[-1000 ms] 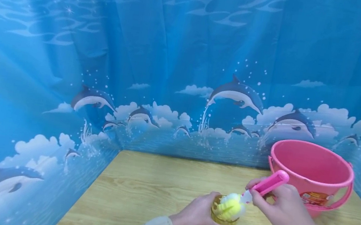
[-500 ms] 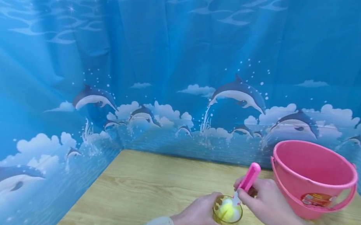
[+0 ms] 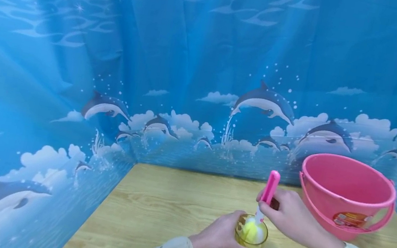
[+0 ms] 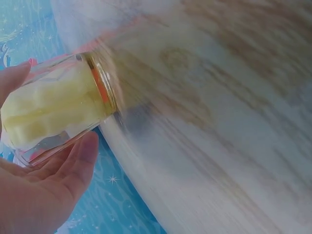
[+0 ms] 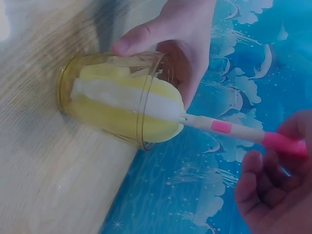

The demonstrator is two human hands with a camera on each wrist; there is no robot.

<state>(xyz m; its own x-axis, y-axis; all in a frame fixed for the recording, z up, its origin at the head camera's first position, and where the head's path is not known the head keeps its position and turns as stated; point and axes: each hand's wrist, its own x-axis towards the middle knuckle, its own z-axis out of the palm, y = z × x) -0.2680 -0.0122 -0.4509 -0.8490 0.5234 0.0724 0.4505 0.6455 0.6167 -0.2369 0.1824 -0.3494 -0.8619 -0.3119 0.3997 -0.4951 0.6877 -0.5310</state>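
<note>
An amber-tinted clear glass [image 3: 256, 247] stands upright on the wooden table. My left hand [image 3: 220, 237] grips it from the left, thumb in front and fingers round the far side. Inside the glass sits the yellow and white sponge head [image 5: 122, 105] of a bottle brush, reaching down most of its depth in the right wrist view. The brush's pink handle [image 3: 271, 186] rises almost upright above the rim, pinched by my right hand [image 3: 291, 214]. In the left wrist view, the sponge fills the glass [image 4: 53, 105] while my left fingers [image 4: 80, 161] lie along its side.
A pink bucket [image 3: 345, 208] with a red label and a lowered handle stands at the right rear of the table [image 3: 154, 204], just beyond my right hand. A blue dolphin-print curtain [image 3: 194, 54] hangs behind and along the left side.
The brush has gone down into the glass, its handle swinging from a rightward slant to nearly upright. My right hand has moved left with it; the left hand keeps holding the glass in place.
</note>
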